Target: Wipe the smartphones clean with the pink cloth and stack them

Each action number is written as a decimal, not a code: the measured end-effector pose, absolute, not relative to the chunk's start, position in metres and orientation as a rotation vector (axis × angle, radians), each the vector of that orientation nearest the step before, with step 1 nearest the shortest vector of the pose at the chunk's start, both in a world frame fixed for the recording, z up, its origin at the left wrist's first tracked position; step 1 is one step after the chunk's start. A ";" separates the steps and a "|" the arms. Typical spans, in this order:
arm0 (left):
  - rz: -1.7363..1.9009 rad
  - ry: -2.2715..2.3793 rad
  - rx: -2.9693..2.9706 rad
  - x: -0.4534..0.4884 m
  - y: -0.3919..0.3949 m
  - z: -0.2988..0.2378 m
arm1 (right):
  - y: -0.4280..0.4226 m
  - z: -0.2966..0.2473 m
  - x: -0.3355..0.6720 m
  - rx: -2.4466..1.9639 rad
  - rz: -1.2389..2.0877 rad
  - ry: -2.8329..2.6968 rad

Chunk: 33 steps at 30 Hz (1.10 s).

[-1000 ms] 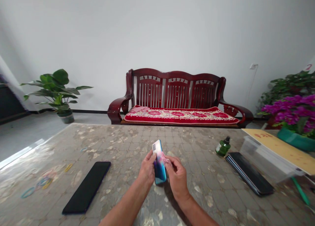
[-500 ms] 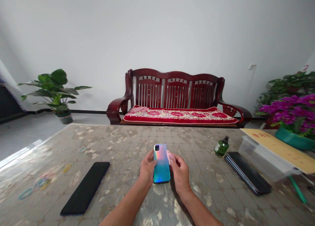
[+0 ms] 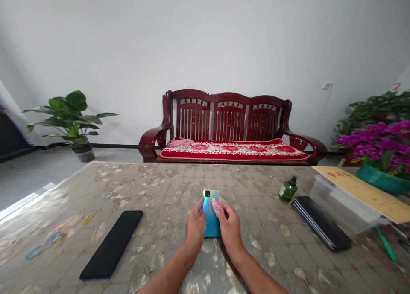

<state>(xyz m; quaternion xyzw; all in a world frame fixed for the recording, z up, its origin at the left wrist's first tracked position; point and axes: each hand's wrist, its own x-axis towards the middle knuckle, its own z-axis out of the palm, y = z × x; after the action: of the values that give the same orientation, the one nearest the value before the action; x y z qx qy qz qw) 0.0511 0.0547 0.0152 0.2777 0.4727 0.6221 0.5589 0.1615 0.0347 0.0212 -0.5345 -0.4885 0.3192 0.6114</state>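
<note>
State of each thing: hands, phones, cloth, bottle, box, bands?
Blue phone: back up.
Left hand: gripping blue phone's left edge.
Pink cloth: bunched, over blue phone's back.
Right hand: pinching the cloth.
Black phone: flat, screen dark.
Phone stack: top screen dark.
Green bottle: upright.
Clear box: yellow sheet on top.
Bands: loose, scattered.

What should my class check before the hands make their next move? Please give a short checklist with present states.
1. Left hand steadying the blue phone at its edge: ok.
2. Phone's back, with the camera, facing up: ok.
3. Right hand holding the pink cloth over the phone's back: ok.
4. Green bottle standing upright: ok.
5. Coloured bands gathered in one pile: not ok, spread out.
6. Phone's screen clean: cannot tell, hidden underneath.
</note>
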 end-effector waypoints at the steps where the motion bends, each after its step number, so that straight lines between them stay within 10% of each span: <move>1: 1.454 1.171 0.731 0.052 0.054 0.013 | 0.035 0.020 0.161 -1.236 0.732 -1.130; 19: 1.073 1.483 2.193 0.065 0.042 -0.009 | 0.034 0.014 0.159 -1.238 0.633 -1.160; 33: 0.851 1.401 2.158 0.060 0.040 0.004 | 0.031 0.010 0.160 -1.227 0.666 -1.170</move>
<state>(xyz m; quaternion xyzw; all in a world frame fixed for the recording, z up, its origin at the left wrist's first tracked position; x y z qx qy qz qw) 0.0600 0.0403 0.0045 0.7779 0.5049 0.3068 0.2143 0.1598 0.0307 0.0103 -0.5323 -0.5075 0.2886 0.6130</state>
